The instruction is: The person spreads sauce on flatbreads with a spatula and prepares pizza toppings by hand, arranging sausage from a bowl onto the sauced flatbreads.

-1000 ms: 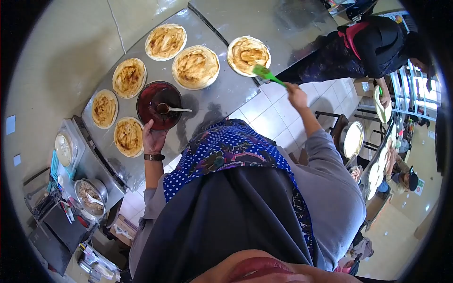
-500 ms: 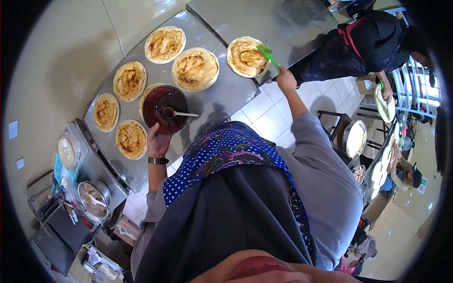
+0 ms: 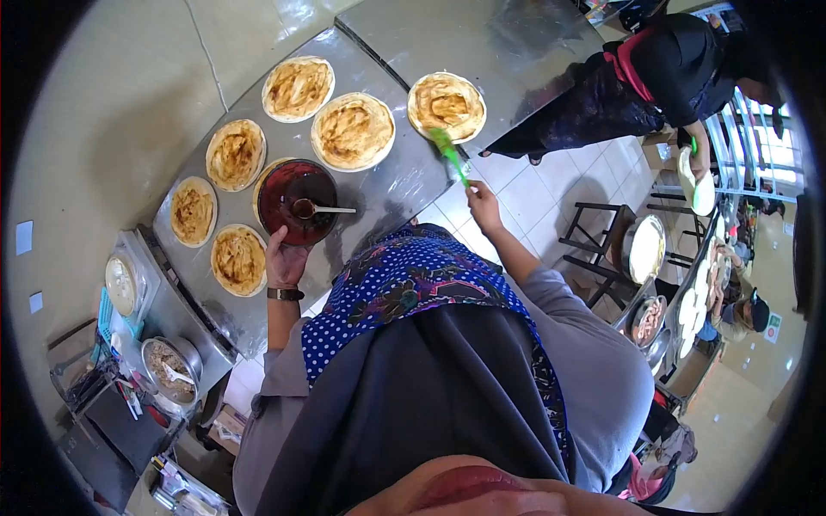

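My left hand (image 3: pixel 286 262) grips the near rim of a dark red bowl (image 3: pixel 277 196), which holds brown liquid and a ladle (image 3: pixel 329 209) with a pale handle. Part of a flatbread shows behind the bowl's left edge. My right hand (image 3: pixel 484 209) is closed around the handle of a green pastry brush (image 3: pixel 448 153). The brush head is at the near edge of a round flatbread (image 3: pixel 446 107) smeared with brown; whether it touches cannot be made out. Several more brown-streaked flatbreads, one of them a large flatbread (image 3: pixel 353 132), lie on the metal table (image 3: pixel 379 193).
A seam (image 3: pixel 372 56) crosses the table. At lower left stand a metal bowl of filling (image 3: pixel 172 367) and a white tub (image 3: pixel 121 282). A co-worker (image 3: pixel 602 103) stands at the right, near a stool (image 3: pixel 594 232) and a large round pan (image 3: pixel 644 249).
My right hand has drawn the brush back toward my body and left, from the middle of the flatbread to its near edge. My left hand still holds the bowl.
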The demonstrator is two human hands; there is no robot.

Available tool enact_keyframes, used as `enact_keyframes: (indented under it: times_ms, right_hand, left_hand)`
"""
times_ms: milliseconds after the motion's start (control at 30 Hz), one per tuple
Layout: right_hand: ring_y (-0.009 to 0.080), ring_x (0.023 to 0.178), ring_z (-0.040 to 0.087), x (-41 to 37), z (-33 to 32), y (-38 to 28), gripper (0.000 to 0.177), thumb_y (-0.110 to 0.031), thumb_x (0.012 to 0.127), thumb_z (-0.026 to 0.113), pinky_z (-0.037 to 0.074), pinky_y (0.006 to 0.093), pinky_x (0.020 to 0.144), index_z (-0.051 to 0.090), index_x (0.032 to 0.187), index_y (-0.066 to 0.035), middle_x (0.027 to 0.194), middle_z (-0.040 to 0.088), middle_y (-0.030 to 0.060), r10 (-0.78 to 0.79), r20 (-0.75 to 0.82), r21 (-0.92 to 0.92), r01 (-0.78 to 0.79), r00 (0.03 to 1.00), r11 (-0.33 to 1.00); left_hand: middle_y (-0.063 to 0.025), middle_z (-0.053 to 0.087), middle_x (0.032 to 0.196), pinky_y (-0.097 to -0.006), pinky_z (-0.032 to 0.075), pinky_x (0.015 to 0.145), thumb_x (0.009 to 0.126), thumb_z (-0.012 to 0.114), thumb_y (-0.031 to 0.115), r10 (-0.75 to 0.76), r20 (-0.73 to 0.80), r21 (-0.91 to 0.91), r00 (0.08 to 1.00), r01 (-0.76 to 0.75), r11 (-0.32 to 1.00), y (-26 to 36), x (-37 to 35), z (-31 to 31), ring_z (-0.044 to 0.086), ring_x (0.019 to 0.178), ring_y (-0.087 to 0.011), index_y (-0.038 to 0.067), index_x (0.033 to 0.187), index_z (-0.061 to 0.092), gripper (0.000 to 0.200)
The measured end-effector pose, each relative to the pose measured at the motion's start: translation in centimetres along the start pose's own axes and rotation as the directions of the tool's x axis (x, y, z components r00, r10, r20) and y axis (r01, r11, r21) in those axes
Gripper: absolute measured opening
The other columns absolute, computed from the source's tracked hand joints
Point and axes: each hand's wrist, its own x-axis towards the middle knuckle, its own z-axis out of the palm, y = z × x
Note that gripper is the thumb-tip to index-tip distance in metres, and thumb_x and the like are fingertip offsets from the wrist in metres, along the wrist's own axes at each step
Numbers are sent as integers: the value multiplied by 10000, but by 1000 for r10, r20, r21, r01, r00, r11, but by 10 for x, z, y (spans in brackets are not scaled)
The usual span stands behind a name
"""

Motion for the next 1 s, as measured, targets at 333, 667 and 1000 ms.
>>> enact_keyframes:
  times_ms: [333, 667, 1000]
  right_hand:
    - [344, 843, 629, 39, -41, -50, 256, -231, 901, 496, 507, 467, 693, 589, 1137, -197, 938, 627, 139, -222, 59, -641, 207, 973, 739]
    - [363, 808, 644, 92, -44, -68, 288, -178, 900, 427, 512, 487, 654, 534, 1168, -184, 982, 611, 160, -350, 109, -693, 324, 930, 644]
    - [397, 848, 629, 147, -68, -53, 247, -253, 894, 461, 503, 507, 724, 586, 1045, -103, 948, 643, 206, -43, -110, -631, -37, 993, 775]
  left_hand:
    - [-78, 461, 1357, -482, 342, 1046, 860, 597, 235, 33, -33, 41, 999, -31, 999, -3, -16, -9, 432, 1246, -273, 104, 1360, 386, 559]
    - [-71, 454, 1361, -485, 357, 1033, 849, 608, 216, 36, -78, 3, 996, -36, 999, -5, -22, -12, 428, 1251, -268, 120, 1373, 370, 583]
    - [-94, 432, 1373, -480, 367, 1035, 853, 602, 211, 12, -97, 35, 995, -9, 999, -7, -17, -9, 430, 1245, -292, 103, 1382, 347, 597]
